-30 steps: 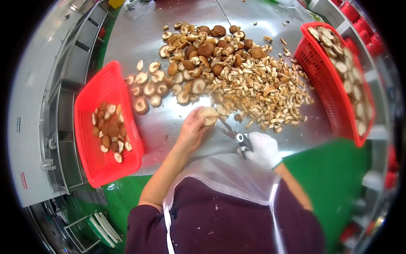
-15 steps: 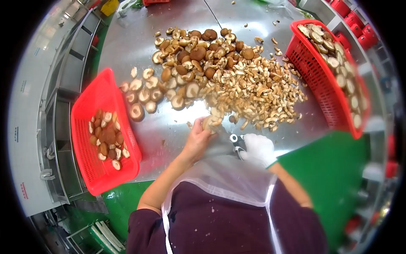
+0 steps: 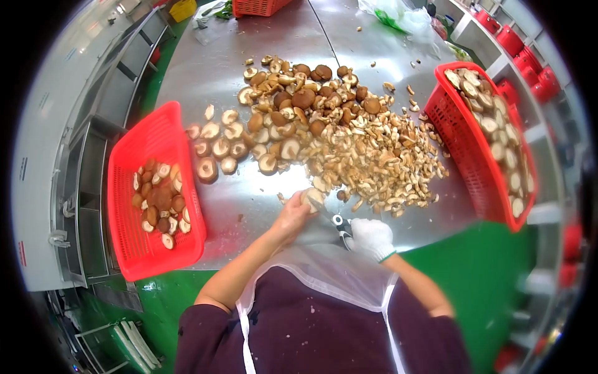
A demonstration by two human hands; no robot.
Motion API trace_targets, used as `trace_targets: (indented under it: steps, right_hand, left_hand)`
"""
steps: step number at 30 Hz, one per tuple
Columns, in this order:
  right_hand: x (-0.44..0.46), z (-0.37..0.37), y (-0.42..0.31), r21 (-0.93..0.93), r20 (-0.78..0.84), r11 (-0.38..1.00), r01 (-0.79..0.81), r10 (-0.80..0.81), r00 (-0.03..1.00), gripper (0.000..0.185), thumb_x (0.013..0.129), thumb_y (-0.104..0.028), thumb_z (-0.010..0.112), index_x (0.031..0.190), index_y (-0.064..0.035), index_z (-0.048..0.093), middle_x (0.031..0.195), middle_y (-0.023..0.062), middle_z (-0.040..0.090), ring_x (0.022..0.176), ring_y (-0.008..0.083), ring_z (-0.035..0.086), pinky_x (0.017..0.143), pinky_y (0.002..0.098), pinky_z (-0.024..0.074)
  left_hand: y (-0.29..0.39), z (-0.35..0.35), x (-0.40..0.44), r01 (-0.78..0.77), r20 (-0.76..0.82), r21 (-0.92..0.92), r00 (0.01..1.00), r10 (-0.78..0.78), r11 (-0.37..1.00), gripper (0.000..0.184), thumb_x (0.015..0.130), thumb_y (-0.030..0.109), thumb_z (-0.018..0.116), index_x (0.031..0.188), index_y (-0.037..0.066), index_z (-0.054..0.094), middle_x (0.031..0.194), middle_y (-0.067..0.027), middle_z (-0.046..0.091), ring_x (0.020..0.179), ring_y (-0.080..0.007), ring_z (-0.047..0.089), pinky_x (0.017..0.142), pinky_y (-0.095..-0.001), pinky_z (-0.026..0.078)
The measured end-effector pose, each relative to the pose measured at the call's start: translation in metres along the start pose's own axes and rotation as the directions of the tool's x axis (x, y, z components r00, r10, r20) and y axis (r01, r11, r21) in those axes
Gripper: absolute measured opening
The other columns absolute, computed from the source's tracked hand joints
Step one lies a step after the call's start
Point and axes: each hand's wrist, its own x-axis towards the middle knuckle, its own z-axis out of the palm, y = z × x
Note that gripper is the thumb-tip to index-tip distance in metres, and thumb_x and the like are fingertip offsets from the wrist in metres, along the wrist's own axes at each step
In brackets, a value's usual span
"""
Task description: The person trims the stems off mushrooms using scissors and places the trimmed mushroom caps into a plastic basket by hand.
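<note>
Mushroom (image 3: pixel 312 199), x1: L hand (image 3: pixel 293 219) pinching edge, prob. steadying it by scissors (image 3: pixel 340 225); gloved R hand (image 3: pixel 372 239) gripping handles; red baskets (image 3: pixel 149 257) flanking mushroom pile (image 3: pixel 374 156), prob. sitting w/in reach.

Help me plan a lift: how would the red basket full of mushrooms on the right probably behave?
The basket would probably stay stiff: its perforated walls look like moulded plastic. Filled high, it may feel weighty. If tilted, it could spill the mushrooms, which lie loose with no lid over them.
</note>
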Motion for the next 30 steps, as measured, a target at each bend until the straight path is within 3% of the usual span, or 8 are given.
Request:
trace_targets:
  steps: [5, 8, 11, 13, 16, 21, 22, 30]
  right_hand:
    - [0.000, -0.001, 0.006, 0.116, 0.117, 0.991, -0.061, 0.048, 0.992, 0.033, 0.083, -0.041, 0.062, 0.078, -0.0087, 0.065, 0.075, 0.0154, 0.067, 0.069, 0.0357, 0.066, 0.062, 0.0460, 0.0522]
    - [-0.010, 0.012, 0.022, 0.243, -0.076, 0.967, -0.081, 0.102, 0.992, 0.032, 0.081, -0.042, 0.066, 0.078, -0.0105, 0.064, 0.069, 0.0127, 0.064, 0.067, 0.0350, 0.064, 0.060, 0.0455, 0.0495]
    - [-0.017, 0.017, 0.033, 0.231, -0.175, 0.964, -0.133, 0.176, 0.969, 0.031, 0.079, -0.039, 0.070, 0.074, -0.0088, 0.062, 0.064, 0.0137, 0.061, 0.062, 0.0350, 0.062, 0.057, 0.0453, 0.0476]
    - [-0.014, 0.017, 0.033, 0.316, -0.096, 0.933, -0.171, 0.211, 0.973, 0.032, 0.080, -0.038, 0.070, 0.073, -0.0081, 0.061, 0.064, 0.0144, 0.061, 0.061, 0.0352, 0.061, 0.057, 0.0449, 0.0473]
    - [-0.001, 0.007, 0.019, 0.305, -0.098, 0.947, -0.097, 0.133, 0.986, 0.033, 0.081, -0.039, 0.068, 0.075, -0.0081, 0.062, 0.066, 0.0147, 0.062, 0.064, 0.0359, 0.062, 0.059, 0.0448, 0.0480]
    - [0.008, -0.004, 0.005, 0.236, 0.013, 0.972, 0.017, -0.021, 1.000, 0.033, 0.083, -0.041, 0.064, 0.079, -0.0085, 0.063, 0.074, 0.0170, 0.064, 0.073, 0.0372, 0.064, 0.065, 0.0476, 0.0501]
    - [0.006, -0.002, 0.009, 0.210, 0.043, 0.977, 0.017, -0.027, 0.999, 0.032, 0.082, -0.040, 0.064, 0.080, -0.0086, 0.063, 0.075, 0.0171, 0.065, 0.073, 0.0369, 0.064, 0.066, 0.0477, 0.0504]
    - [-0.007, 0.012, 0.032, 0.213, 0.246, 0.973, -0.092, 0.038, 0.968, 0.032, 0.082, -0.047, 0.061, 0.087, -0.0156, 0.068, 0.078, 0.0137, 0.067, 0.075, 0.0360, 0.066, 0.066, 0.0464, 0.0515]
  left_hand:
    - [0.026, -0.044, -0.011, -0.144, -0.163, 0.181, 0.971, 0.174, 0.973, 0.044, 0.082, -0.008, 0.042, 0.123, 0.003, 0.051, 0.117, -0.0094, 0.060, 0.105, -0.0178, 0.060, 0.089, -0.0309, 0.051]
    - [0.111, -0.131, -0.069, -0.491, -0.361, 0.533, 0.604, 0.710, 0.689, 0.048, 0.072, -0.009, 0.040, 0.116, 0.002, 0.056, 0.107, -0.0092, 0.061, 0.096, -0.0189, 0.061, 0.087, -0.0337, 0.052]
    - [0.146, -0.173, -0.107, 0.410, -0.043, 0.911, 0.228, 0.973, -0.056, 0.048, 0.078, 0.003, 0.055, 0.125, -0.003, 0.050, 0.128, -0.0254, 0.049, 0.126, -0.0411, 0.041, 0.113, -0.0453, 0.027]
    - [0.150, -0.167, -0.102, 0.295, -0.053, 0.955, 0.281, 0.958, -0.034, 0.045, 0.083, 0.007, 0.055, 0.127, -0.003, 0.049, 0.134, -0.0240, 0.048, 0.128, -0.0398, 0.041, 0.110, -0.0460, 0.030]
    - [0.121, -0.117, -0.053, -0.090, -0.282, 0.921, 0.518, 0.807, 0.379, 0.036, 0.089, 0.007, 0.050, 0.124, 0.001, 0.055, 0.129, -0.0199, 0.055, 0.122, -0.0349, 0.051, 0.102, -0.0439, 0.041]
    - [0.078, -0.159, 0.081, 0.303, -0.426, 0.904, 0.696, 0.578, 0.301, 0.031, 0.091, 0.009, 0.041, 0.117, 0.007, 0.057, 0.120, -0.0193, 0.058, 0.106, -0.0393, 0.060, 0.086, -0.0509, 0.049]
    - [0.070, -0.167, 0.095, 0.316, -0.326, 0.939, 0.691, 0.646, 0.136, 0.030, 0.091, 0.011, 0.043, 0.118, 0.008, 0.056, 0.119, -0.0188, 0.057, 0.110, -0.0373, 0.058, 0.085, -0.0514, 0.050]
    - [0.089, -0.161, 0.089, 0.200, -0.287, 0.954, 0.828, 0.482, 0.224, 0.042, 0.088, 0.030, 0.056, 0.127, 0.014, 0.053, 0.120, -0.0214, 0.056, 0.108, -0.0390, 0.060, 0.087, -0.0509, 0.049]
